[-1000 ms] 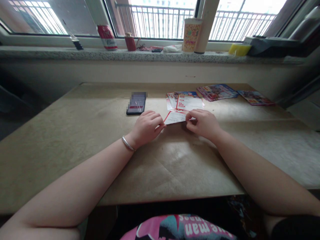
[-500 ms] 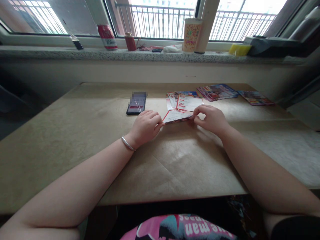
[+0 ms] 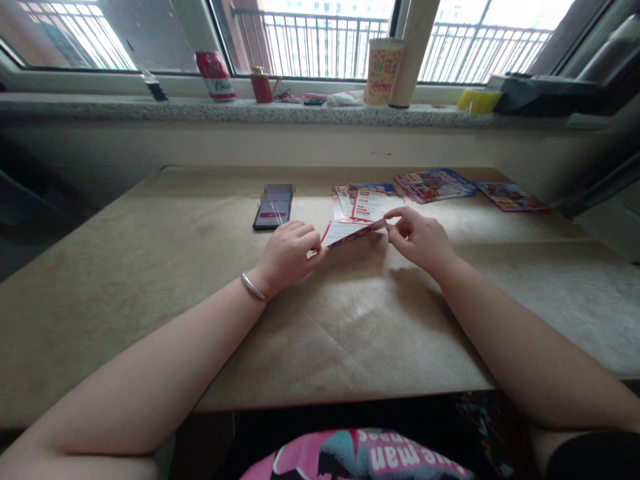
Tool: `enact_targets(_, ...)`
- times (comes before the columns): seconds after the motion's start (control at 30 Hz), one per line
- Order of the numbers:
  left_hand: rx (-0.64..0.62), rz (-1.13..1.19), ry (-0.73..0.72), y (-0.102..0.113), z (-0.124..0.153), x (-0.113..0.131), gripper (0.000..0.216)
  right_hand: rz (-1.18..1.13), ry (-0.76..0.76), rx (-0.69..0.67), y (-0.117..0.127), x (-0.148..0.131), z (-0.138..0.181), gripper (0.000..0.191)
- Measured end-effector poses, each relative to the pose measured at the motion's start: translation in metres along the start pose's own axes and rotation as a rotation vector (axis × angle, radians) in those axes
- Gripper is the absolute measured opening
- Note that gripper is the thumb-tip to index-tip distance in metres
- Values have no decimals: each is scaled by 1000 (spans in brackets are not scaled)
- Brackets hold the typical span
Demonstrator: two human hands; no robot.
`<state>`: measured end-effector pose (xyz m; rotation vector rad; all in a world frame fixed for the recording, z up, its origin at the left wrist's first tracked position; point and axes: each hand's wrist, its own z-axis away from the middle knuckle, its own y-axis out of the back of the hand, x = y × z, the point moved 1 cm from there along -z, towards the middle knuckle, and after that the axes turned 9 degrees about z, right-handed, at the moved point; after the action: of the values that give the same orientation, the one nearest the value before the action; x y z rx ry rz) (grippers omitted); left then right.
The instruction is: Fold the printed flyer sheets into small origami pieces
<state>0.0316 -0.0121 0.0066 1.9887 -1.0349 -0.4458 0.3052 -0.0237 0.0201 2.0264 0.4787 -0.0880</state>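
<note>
A printed sheet of paper [image 3: 343, 231], white with a red border and a darker picture side, is tilted up between my hands. My left hand [image 3: 295, 252] pinches its near left corner. At the right corner, my right hand [image 3: 417, 239] grips it between thumb and fingertips, higher than the left. Just behind lie several loose printed sheets [image 3: 375, 203], white and colourful, spread over one another. A smartphone [image 3: 273, 208] with a lit screen lies on the table to the left of them. My left wrist wears a silver bracelet [image 3: 253, 287].
Colourful leaflets [image 3: 435, 185] are piled at the back right of the table [image 3: 150, 280], with another leaflet [image 3: 513, 196] beside them. On the windowsill [image 3: 300, 113] stand a red drink can [image 3: 215, 75], a red bottle [image 3: 261, 85], a patterned cup [image 3: 384, 72] and a yellow object [image 3: 479, 101].
The sheet's right end has been lifted, so its near edge slopes up to the right and more of its picture side shows. My right hand has risen slightly; the left has barely moved.
</note>
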Motion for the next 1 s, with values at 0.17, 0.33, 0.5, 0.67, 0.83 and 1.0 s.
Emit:
enact_targets(0.17,-68,83,-104,0,-1,3,28,-104,-12,-35,-1,-6,2,29)
enact_targets(0.33,-162,212,-178,2,-2,8,26,-198,-21,-126,-11,-7,4,48)
enact_targets(0.5,-259,358,-219,2,-3,11,17,-265,-12,-208,-21,-6,3,32)
enact_targets(0.67,-220,359,-165,-6,-1,8,22,-287,-19,-165,-25,-2,1,19)
enact_targets(0.83,-210,299,-131,-7,-1,5,31,-414,-31,-94,-22,-2,0,21)
enact_targets(1.0,-207,255,-88,-4,0,5,36,-506,31,-137,-18,-8,1,22)
